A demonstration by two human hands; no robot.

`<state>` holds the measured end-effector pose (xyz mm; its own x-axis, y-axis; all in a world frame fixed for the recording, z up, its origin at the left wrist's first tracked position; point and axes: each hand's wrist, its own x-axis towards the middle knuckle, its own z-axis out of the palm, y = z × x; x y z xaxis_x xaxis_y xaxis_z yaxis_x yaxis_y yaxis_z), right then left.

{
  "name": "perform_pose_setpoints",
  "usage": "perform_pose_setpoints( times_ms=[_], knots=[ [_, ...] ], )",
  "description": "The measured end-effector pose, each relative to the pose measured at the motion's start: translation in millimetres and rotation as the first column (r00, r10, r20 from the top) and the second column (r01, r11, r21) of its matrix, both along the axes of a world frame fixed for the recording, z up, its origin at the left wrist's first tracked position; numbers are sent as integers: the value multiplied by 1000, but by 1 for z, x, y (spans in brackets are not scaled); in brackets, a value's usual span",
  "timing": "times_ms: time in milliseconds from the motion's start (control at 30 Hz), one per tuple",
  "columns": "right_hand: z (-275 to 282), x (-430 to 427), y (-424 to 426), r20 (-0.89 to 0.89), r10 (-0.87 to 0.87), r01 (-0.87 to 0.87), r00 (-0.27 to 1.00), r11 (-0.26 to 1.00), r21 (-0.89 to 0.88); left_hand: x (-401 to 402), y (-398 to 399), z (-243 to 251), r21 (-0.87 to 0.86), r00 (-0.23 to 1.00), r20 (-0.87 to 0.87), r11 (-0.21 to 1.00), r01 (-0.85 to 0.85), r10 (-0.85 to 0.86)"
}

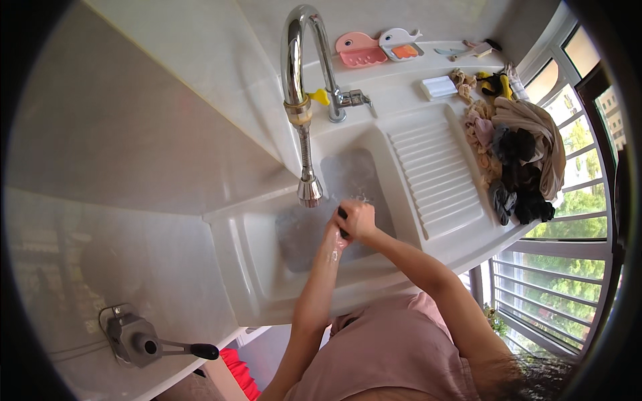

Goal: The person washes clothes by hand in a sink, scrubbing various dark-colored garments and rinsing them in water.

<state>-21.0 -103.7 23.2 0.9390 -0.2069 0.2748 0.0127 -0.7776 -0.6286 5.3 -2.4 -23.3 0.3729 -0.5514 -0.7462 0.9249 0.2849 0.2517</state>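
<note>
Over the grey, soapy water (301, 245) of a white laundry sink (253, 270), my two hands are pressed together. My right hand (358, 219) is closed on a small dark cloth (343, 220), part of which shows between the hands. Beneath and beside it, my left hand (337, 231) grips the same cloth, with suds on the wrist; its fingers are mostly hidden. The chrome faucet (310, 193) hangs just above and left of the hands, and no water is seen flowing from it.
Right of the basin is a ribbed washboard (436, 175), then a heap of clothes (531, 135). A white soap bar (439, 88), whale-shaped soap dishes (361, 56) and brushes (474, 51) lie along the back. A crank handle (190, 350) juts out at lower left.
</note>
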Motion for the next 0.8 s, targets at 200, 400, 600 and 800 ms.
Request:
perform_pose_setpoints(
  times_ms=[200,400,600,800],
  knots=[
    [4,-20,-9,91,180,-183,980,983,25,-9,-7,-9,-122,989,-51,982,-143,138],
    [-11,1,-52,-361,-208,352,909,849,395,8,19,8,-35,935,204,957,-288,289],
    [-78,-12,-65,-587,27,165,809,948,271,15,24,-35,234,791,611,958,-167,-11],
    [-61,-17,-40,-508,280,-183,814,955,233,11,19,-27,421,698,677,901,-104,-236]
  ],
)
